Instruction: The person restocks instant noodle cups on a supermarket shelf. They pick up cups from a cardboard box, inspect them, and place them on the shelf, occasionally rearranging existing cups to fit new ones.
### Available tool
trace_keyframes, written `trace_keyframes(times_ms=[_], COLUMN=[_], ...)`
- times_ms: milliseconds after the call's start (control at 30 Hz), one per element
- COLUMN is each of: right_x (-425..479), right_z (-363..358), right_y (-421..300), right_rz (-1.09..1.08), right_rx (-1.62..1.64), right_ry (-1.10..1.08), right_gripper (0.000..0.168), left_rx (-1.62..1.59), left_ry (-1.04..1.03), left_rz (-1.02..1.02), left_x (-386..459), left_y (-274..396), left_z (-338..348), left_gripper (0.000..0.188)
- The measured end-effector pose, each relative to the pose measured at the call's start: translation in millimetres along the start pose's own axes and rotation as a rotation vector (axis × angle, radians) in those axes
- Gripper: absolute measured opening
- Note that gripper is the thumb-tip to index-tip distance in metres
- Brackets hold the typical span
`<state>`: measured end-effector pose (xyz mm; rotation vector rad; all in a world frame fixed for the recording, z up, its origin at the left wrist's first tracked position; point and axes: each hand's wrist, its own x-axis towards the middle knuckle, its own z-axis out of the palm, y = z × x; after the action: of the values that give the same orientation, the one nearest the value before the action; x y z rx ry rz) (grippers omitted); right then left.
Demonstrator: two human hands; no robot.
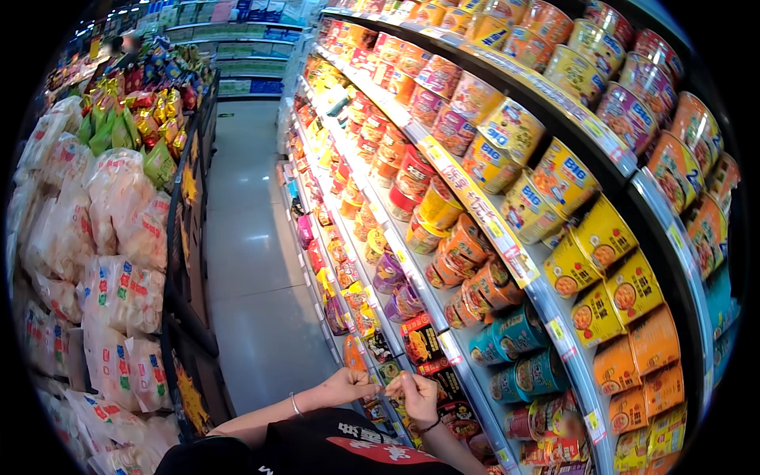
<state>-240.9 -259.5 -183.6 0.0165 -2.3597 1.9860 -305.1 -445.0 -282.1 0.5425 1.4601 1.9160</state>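
My left hand [349, 385], with a silver bangle at its wrist, and my right hand [414, 393], with a dark band at its wrist, meet fingertip to fingertip low in front of my body. The fingers of both are curled and pinched around something small and pale between them, too small to identify. Just beyond and beside my right hand are black and red instant noodle boxes [420, 341] on a lower shelf. A green-lidded cup [389, 371] stands near my fingertips. My dark printed garment [362, 442] shows below the hands.
Shelves of instant noodle cups and tubs [409, 178] run along the right, with price strips [475, 202] on their edges. On the left, a dark-sided bin [184, 285] holds clear bags of pale food [119, 297] and bright packets [113, 127]. A tiled aisle floor [255, 267] lies between.
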Motion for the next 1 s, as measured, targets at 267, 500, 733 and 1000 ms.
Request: trace_keyframes(times_ms=[267,500,733,1000], right_x=[68,153,279,406], right_z=[46,81,125,205], right_y=[24,47,48,61], right_rz=[0.052,0.100,0.081,0.132], right_rx=[0.043,0.104,0.178,0.223], right_ry=[-0.202,-0.379,-0.460,-0.558], right_gripper=[0.040,0.034,0.034,0.033], left_rx=[-0.054,-0.026,-0.013,-0.069], left_ry=[0.287,0.434,0.624,0.700], left_rz=[-0.056,-0.081,-0.143,0.024], left_x=[-20,-9,35,79], left_y=[2,16,61,117], left_z=[-54,-120,-210,-321], left_gripper=[0.047,0.045,0.039,0.020])
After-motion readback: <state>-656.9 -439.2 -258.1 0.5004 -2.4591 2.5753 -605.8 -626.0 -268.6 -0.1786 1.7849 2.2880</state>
